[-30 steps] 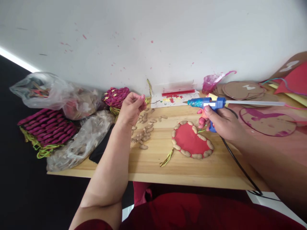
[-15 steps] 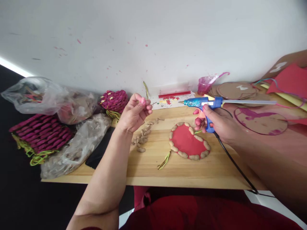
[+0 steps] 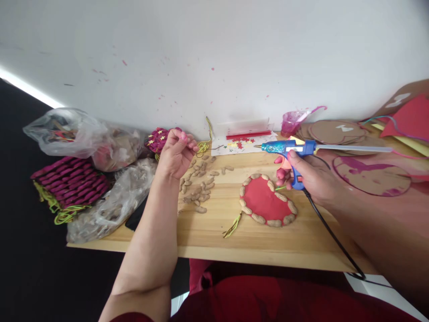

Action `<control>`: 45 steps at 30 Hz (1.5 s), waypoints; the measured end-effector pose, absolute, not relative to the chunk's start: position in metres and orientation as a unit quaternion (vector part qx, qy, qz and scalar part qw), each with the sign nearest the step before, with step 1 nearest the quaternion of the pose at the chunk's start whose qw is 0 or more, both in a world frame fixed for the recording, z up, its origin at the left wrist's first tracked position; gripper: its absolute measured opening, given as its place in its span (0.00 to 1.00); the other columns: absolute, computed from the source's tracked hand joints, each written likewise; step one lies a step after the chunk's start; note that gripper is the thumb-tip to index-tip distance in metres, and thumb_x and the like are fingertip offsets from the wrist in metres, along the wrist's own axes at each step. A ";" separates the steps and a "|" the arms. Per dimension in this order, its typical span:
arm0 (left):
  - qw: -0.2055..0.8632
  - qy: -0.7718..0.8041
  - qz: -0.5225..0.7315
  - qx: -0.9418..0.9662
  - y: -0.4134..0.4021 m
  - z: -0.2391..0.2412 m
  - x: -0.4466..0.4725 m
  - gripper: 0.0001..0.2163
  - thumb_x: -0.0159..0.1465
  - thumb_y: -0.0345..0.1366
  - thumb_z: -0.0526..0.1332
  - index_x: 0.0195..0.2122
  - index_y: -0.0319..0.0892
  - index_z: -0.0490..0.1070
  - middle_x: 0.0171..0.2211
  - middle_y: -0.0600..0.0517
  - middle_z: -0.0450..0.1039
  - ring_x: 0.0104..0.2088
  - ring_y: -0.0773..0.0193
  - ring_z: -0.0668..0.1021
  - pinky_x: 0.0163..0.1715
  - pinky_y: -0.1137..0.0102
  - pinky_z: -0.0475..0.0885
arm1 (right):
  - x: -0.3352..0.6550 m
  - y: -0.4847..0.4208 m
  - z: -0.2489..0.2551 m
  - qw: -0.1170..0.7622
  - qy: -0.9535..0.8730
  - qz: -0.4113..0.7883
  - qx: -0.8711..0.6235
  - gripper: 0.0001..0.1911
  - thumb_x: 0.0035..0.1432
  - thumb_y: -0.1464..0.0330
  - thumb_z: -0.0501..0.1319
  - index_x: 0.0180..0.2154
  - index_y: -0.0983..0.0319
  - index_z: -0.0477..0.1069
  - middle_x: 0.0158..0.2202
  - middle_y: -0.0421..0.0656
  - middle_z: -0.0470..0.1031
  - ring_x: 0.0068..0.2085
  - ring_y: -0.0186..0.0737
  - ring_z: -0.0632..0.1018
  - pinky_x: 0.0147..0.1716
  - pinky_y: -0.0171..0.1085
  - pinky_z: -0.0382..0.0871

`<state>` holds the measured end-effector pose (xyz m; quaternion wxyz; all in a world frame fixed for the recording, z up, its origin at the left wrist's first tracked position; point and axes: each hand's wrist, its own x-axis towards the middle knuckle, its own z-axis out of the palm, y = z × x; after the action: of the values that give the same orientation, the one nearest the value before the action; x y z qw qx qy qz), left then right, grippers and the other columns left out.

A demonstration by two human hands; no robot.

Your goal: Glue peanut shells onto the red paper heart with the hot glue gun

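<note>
My right hand (image 3: 306,176) is wrapped round the grip of a blue glue gun (image 3: 288,147), its nozzle pointing left and a clear glue stick jutting out to the right. Just below it lies a red heart (image 3: 266,201) edged with peanut shells on the wooden table (image 3: 214,232). My left hand (image 3: 176,152) is raised over a scatter of loose peanut shells (image 3: 197,183), fingers curled into a loose fist; whether they hold anything is hidden.
Clear plastic bags (image 3: 83,138) and a woven magenta piece (image 3: 69,183) crowd the table's left end. Cardboard circles (image 3: 370,172), a pink cup (image 3: 291,120) and star stickers (image 3: 239,143) lie along the back and right. The gun's black cord (image 3: 331,237) trails off the front edge.
My left hand has dropped and drawn left, closing from a pinch at the fingertips into a loose fist. The right hand and glue gun have stayed about where they were.
</note>
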<state>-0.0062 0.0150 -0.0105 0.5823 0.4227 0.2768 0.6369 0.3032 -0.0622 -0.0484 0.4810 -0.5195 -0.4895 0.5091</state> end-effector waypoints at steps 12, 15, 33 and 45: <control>0.502 0.350 0.647 0.455 0.031 -0.028 -0.018 0.18 0.57 0.35 0.75 0.28 0.44 0.63 0.25 0.59 0.70 0.25 0.72 0.74 0.25 0.79 0.71 | 0.306 -0.061 -0.042 0.523 -0.448 0.530 -0.495 0.23 0.63 0.48 0.63 0.37 0.62 0.72 0.24 0.41 0.74 0.23 0.36 0.79 0.19 0.31 0.65; 0.494 0.357 0.641 0.466 0.032 -0.030 -0.015 0.17 0.56 0.34 0.76 0.29 0.45 0.64 0.24 0.59 0.70 0.25 0.71 0.74 0.24 0.78 0.71 | 0.305 -0.060 -0.042 0.526 -0.444 0.531 -0.494 0.23 0.63 0.47 0.63 0.35 0.61 0.71 0.23 0.40 0.73 0.22 0.35 0.78 0.18 0.31 0.65; 0.434 0.424 0.637 0.476 0.031 -0.035 -0.008 0.14 0.51 0.32 0.78 0.27 0.40 0.72 0.22 0.55 0.76 0.22 0.70 0.77 0.23 0.79 0.73 | 0.305 -0.057 -0.050 0.489 -0.455 0.512 -0.540 0.24 0.60 0.45 0.64 0.35 0.60 0.72 0.25 0.42 0.74 0.28 0.37 0.80 0.22 0.30 0.73; 0.460 0.431 0.652 0.421 0.032 -0.031 -0.010 0.14 0.58 0.29 0.73 0.25 0.42 0.66 0.22 0.58 0.71 0.22 0.73 0.73 0.23 0.79 0.70 | 0.305 -0.058 -0.052 0.476 -0.462 0.505 -0.553 0.23 0.62 0.47 0.64 0.37 0.62 0.73 0.27 0.43 0.75 0.29 0.38 0.80 0.23 0.31 0.73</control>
<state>-0.0096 0.0316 -0.0309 0.4601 0.4215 0.4307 0.6520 0.3050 -0.0581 -0.0522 0.4761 -0.5527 -0.4618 0.5045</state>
